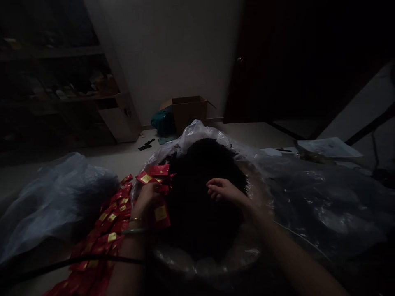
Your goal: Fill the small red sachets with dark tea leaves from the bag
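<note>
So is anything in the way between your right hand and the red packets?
Yes. The heap of dark loose leaves lies between the right hand and the red packets. The left hand is on the packets' side of the heap.

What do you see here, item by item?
leaf heap: one, black, centre
clear bag: one, clear, around the heap
red sachets: many, red and gold, left of the heap
plastic sack: one, pale, far left
box: one, brown, on the floor by the wall
paper: one sheet, white, far right
shelves: one unit, dark, back left
left hand: one, on the sachets
right hand: one, on the heap
</note>
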A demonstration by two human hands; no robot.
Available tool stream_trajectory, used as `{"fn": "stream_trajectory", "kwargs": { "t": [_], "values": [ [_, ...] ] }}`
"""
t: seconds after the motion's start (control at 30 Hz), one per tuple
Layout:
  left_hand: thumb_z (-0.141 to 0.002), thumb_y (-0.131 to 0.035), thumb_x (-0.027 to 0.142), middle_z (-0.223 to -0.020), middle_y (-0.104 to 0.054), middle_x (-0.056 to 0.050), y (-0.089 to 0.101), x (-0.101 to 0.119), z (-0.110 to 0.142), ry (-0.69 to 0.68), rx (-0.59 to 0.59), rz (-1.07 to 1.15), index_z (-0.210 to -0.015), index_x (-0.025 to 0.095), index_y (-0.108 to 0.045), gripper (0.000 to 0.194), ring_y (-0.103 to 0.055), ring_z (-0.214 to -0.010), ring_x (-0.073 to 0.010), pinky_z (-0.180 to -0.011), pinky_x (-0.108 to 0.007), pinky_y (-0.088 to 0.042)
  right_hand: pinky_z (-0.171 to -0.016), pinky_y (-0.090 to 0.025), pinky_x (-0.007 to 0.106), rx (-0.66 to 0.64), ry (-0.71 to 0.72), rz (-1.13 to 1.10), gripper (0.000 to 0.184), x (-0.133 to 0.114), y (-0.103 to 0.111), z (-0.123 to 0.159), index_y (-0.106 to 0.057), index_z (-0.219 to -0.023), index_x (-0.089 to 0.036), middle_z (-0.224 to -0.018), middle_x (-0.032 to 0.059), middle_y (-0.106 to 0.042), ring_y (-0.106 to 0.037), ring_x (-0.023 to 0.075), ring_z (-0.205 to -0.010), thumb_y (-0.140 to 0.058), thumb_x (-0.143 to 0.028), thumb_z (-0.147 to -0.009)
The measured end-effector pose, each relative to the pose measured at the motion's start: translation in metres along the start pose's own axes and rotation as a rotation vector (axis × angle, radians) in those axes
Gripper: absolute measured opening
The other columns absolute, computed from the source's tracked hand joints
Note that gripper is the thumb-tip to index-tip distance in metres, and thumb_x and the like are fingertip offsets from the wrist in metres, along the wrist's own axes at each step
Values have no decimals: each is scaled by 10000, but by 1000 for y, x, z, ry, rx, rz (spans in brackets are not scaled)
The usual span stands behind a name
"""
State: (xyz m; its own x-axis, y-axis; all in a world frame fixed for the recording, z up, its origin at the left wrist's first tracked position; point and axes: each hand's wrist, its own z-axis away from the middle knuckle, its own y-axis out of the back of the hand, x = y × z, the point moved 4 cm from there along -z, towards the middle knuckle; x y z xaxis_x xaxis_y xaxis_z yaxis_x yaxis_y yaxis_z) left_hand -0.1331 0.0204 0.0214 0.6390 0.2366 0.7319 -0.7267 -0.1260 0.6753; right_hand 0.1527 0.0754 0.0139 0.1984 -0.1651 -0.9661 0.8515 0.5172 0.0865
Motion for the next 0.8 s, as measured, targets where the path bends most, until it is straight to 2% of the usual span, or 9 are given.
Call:
{"fn": "stream_trajectory", "kwargs": {
  "t": [0.13, 0.23, 0.33, 0.37, 0.43, 0.5, 0.53, 0.7, 0.8],
  "values": [
    [-556, -689, 221, -743, -699, -32, -6, 35, 5, -177, -145, 316, -876, 159, -699, 326, -627, -716, -187, -676, -286, -489, -456, -470, 177, -41, 168, 16, 330, 3, -29, 1, -597, -1042, -185, -898, 38, -637, -592, 110, -680, -663, -299, -740],
    [-564, -715, 237, -721, -690, -20, -20, 59, 13, -263, -138, 405, -853, 174, -690, 297, -629, -695, -174, -677, -282, -499, -486, -495, 208, -28, 287, 68, 571, 4, -52, 5, -509, -1238, -250, -1060, 44, -618, -571, 103, -680, -683, -228, -694],
    [-566, -740, 274, -797, -702, -37, -39, 74, 20, -310, -123, 474, -831, 179, -672, 289, -641, -758, -188, -723, -297, -507, -593, -530, 249, 63, 379, 67, 561, 1, -60, 8, -517, -1244, -258, -1050, 36, -637, -594, 129, -749, -639, -171, -704],
    [-567, -747, 283, -845, -706, -45, -45, 76, 22, -315, -129, 491, -864, 179, -671, 323, -642, -799, -196, -745, -302, -506, -596, -531, 250, 101, 398, 36, 535, -1, -60, 8, -520, -1244, -258, -1043, 36, -641, -602, 142, -777, -618, -186, -724],
    [-588, -743, 316, -884, -708, -59, -59, 77, 24, -277, -253, 510, -918, 162, -674, 371, -640, -806, -206, -726, -304, -505, -545, -524, 242, 154, 408, -40, 531, -4, -55, 9, -481, -1288, -265, -1052, 40, -638, -610, 156, -779, -575, -243, -765],
    [-633, -707, 369, -819, -710, -66, -72, 76, 26, -220, -406, 508, -883, 128, -690, 349, -630, -729, -201, -657, -291, -494, -519, -519, 247, 189, 424, -42, 551, -8, -48, 9, -449, -1323, -269, -1071, 46, -628, -608, 156, -746, -551, -262, -781],
    [-649, -688, 388, -774, -706, -62, -75, 75, 27, -207, -437, 499, -849, 116, -697, 338, -618, -691, -193, -628, -280, -483, -556, -530, 262, 218, 452, 9, 542, -10, -43, 9, -466, -1314, -268, -1074, 48, -624, -606, 161, -760, -550, -246, -779],
    [-637, -671, 389, -684, -677, -25, -81, 75, 26, -200, -367, 497, -762, 110, -697, 307, -572, -638, -170, -598, -253, -445, -824, -514, 382, 397, 684, 423, 427, -20, -28, 15, -591, -1204, -272, -1082, 78, -583, -578, 215, -946, -555, -164, -793],
    [-625, -675, 397, -714, -681, -29, -86, 76, 26, -174, -373, 557, -797, 113, -695, 332, -578, -662, -177, -631, -268, -455, -915, -469, 436, 463, 799, 548, 391, -21, -27, 19, -597, -1198, -280, -1133, 97, -552, -540, 244, -1048, -527, -170, -830]
  ]
}}
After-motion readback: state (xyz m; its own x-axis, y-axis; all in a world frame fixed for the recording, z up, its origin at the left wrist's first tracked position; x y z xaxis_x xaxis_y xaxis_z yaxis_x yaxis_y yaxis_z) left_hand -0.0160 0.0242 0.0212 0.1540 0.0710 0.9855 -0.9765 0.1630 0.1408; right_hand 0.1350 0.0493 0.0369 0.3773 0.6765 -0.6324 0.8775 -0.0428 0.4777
